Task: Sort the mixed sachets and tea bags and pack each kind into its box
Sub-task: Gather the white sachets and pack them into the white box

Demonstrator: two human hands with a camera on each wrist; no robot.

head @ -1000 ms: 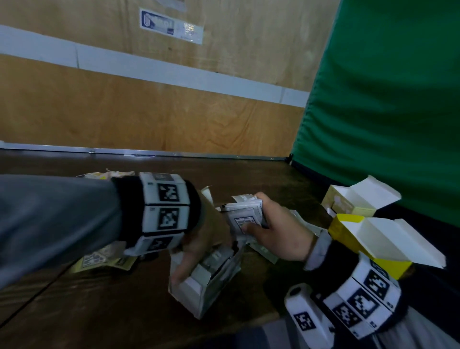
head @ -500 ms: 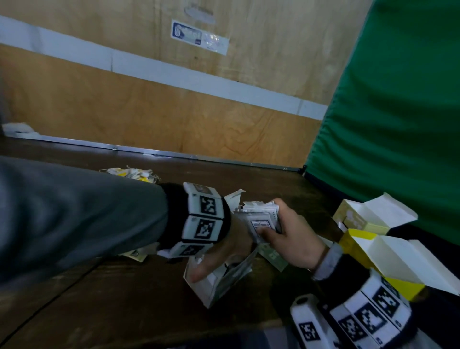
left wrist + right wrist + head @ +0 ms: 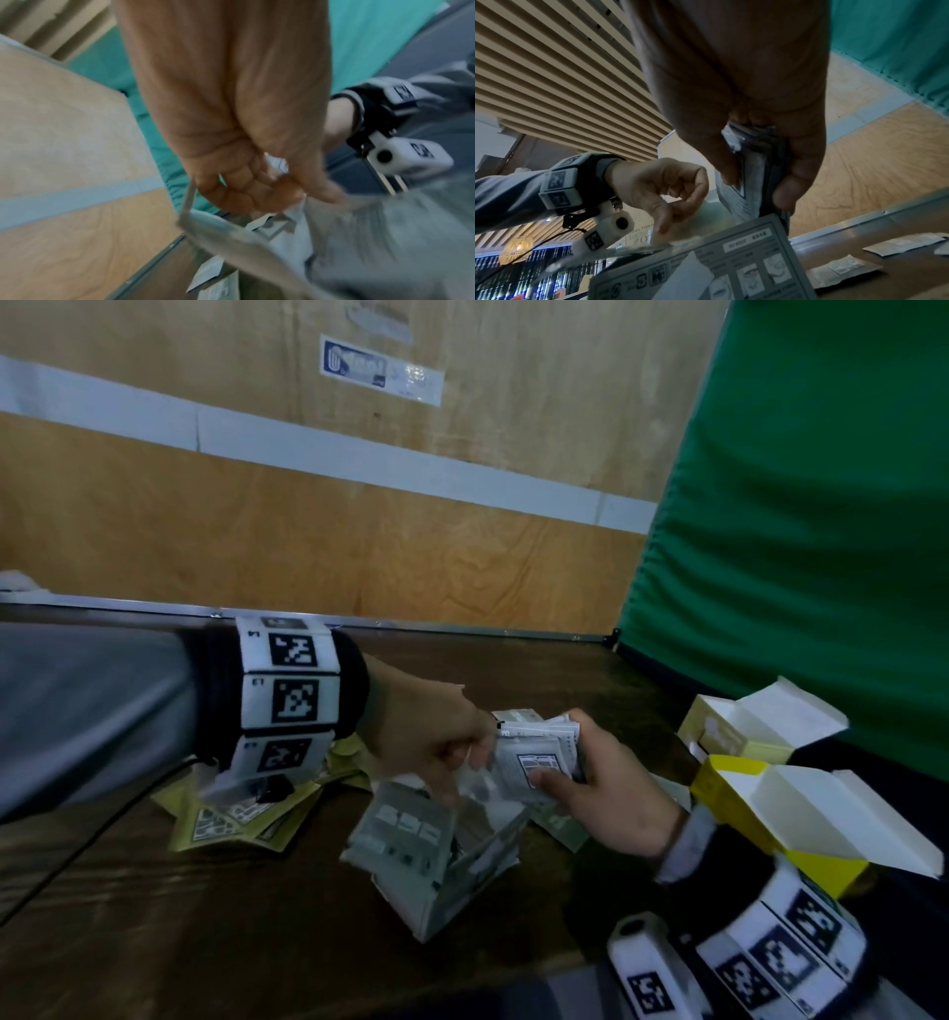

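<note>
My right hand (image 3: 565, 757) grips a stack of grey-white sachets (image 3: 529, 765) just above the open grey-white box (image 3: 436, 860) at the table's middle. In the right wrist view the stack (image 3: 752, 172) sits between thumb and fingers, right over the box's printed panel (image 3: 744, 263). My left hand (image 3: 462, 762) is at the box's open top, next to the stack. Its fingers (image 3: 246, 194) curl round a thin box flap (image 3: 187, 201). The box stands tilted on the table.
Yellow sachets (image 3: 231, 819) lie in a heap under my left wrist. An open yellow box (image 3: 770, 819) and a paler open box (image 3: 739, 731) stand at the right by the green curtain (image 3: 796, 505). Loose white sachets (image 3: 844, 270) lie behind the box. A wooden wall closes the back.
My left hand has gone from the box's near end up to the flap at its open top. The right hand has kept the sachet stack close above the box.
</note>
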